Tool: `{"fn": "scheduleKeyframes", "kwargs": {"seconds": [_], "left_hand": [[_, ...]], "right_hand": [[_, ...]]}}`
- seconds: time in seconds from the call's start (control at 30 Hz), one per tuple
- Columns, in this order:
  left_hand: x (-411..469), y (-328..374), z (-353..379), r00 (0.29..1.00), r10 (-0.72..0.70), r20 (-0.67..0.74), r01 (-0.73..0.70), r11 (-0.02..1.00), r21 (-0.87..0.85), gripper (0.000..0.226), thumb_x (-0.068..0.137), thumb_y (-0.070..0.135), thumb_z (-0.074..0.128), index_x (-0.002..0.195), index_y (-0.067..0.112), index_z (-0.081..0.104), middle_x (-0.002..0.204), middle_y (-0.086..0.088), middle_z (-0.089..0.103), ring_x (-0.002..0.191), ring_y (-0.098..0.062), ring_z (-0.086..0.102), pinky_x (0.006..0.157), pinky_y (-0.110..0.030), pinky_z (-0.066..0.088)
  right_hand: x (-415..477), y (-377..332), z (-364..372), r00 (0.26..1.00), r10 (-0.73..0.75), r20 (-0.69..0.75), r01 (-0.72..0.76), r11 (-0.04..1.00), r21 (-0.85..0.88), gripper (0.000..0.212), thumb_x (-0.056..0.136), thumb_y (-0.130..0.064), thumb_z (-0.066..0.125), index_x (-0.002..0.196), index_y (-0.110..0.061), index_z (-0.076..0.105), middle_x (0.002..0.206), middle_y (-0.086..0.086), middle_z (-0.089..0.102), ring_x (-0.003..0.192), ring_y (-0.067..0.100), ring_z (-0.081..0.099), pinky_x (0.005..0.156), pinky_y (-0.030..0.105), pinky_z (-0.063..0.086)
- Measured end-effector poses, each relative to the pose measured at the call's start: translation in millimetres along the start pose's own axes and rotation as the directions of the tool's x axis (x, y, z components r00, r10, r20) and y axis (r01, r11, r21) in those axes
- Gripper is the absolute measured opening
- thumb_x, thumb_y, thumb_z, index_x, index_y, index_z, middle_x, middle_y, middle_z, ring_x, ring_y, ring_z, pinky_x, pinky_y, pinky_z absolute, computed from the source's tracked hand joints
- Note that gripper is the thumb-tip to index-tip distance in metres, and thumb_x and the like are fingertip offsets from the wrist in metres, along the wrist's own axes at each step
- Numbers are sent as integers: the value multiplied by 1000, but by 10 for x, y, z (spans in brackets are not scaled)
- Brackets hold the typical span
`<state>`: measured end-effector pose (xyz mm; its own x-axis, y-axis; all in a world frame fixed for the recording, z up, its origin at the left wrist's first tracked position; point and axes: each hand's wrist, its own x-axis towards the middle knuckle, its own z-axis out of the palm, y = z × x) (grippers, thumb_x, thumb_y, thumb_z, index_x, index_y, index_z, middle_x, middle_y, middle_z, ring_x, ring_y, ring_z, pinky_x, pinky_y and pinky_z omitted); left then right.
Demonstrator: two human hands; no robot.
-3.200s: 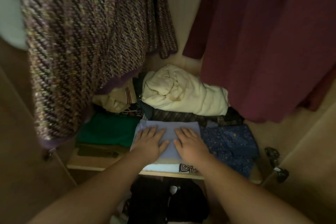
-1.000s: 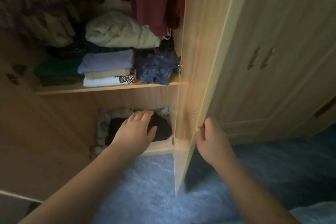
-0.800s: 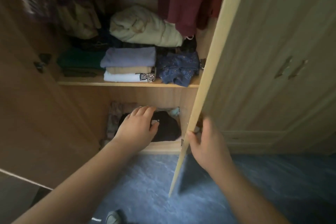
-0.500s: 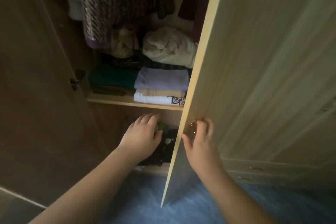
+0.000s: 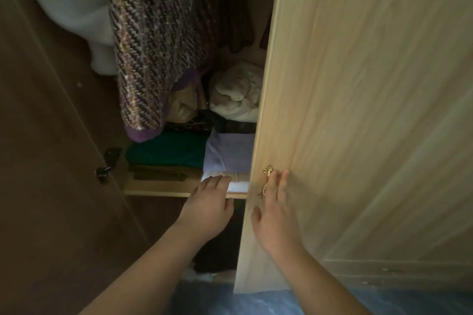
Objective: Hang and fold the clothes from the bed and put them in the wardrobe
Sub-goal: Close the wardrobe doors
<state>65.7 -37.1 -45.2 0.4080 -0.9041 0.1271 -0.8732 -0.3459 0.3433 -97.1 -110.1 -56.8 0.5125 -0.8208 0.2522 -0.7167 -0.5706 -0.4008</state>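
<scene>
Pressing one wardrobe door (image 5: 358, 110) with flat right hand (image 5: 273, 215); left hand (image 5: 207, 210) loose, empty, by three-high stack (image 5: 227, 158) at shelf (image 5: 153, 190) edge.

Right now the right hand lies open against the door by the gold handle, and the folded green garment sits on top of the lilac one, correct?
Not quite. The head view shows the folded green garment lying beside the lilac one on the shelf, not on top of it. The right hand does lie open against the door by the gold handle.
</scene>
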Motion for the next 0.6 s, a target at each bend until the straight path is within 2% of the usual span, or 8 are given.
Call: {"fn": "scheduleKeyframes", "kwargs": {"seconds": [0.17, 0.33, 0.43, 0.5, 0.53, 0.6], "left_hand": [[136, 36, 106, 997, -75, -1, 75, 997, 21, 55, 93, 36, 47, 146, 31, 36, 150, 4, 44, 137, -20, 40, 110, -39, 37], [120, 19, 192, 983, -181, -6, 181, 983, 30, 51, 96, 37, 47, 145, 32, 35, 149, 5, 44, 138, -18, 40, 109, -40, 40], [52, 30, 179, 978, -207, -28, 208, 978, 25, 51, 97, 36, 46, 147, 30, 35, 150, 4, 44, 140, -17, 37, 110, -39, 38], [-73, 44, 128, 977, -208, -42, 209, 978, 12, 51, 97, 38, 45, 147, 32, 34, 150, 5, 44, 140, -17, 37, 110, -38, 38], [-162, 44, 92, 977, -206, -48, 207, 978, 9, 52, 97, 39, 45, 147, 32, 34, 150, 5, 45, 140, -17, 38, 110, -38, 38], [-390, 23, 12, 977, -203, -66, 204, 979, 9, 53, 96, 41, 45, 147, 34, 32, 149, 6, 46, 139, -17, 40, 110, -39, 38]], "right_hand": [[225, 146, 64, 996, -73, 41, 74, 997, -24, 94, 91, -28, 59, 158, -14, -4, 163, 17, -21, 149, 31, 22, 114, 32, 37], [316, 317, 107, 988, -131, 88, 138, 986, -90, 95, 86, -34, 59, 158, -10, 2, 162, 20, -19, 151, 31, 14, 114, 32, 38], [324, 370, 87, 984, -158, 88, 165, 982, -86, 93, 82, -31, 63, 157, -6, 14, 163, 22, -11, 151, 34, 15, 113, 35, 36], [326, 391, 49, 979, -184, 87, 190, 979, -77, 90, 81, -29, 66, 155, -4, 21, 163, 19, -5, 152, 32, 10, 112, 36, 39], [312, 403, 29, 978, -188, 93, 194, 978, -70, 89, 82, -28, 66, 155, -5, 22, 163, 16, -3, 152, 31, 11, 111, 35, 41], [239, 407, -5, 977, -180, 117, 185, 982, -28, 88, 84, -30, 64, 157, -13, 18, 164, 11, 9, 147, 27, 28, 106, 33, 44]]}}
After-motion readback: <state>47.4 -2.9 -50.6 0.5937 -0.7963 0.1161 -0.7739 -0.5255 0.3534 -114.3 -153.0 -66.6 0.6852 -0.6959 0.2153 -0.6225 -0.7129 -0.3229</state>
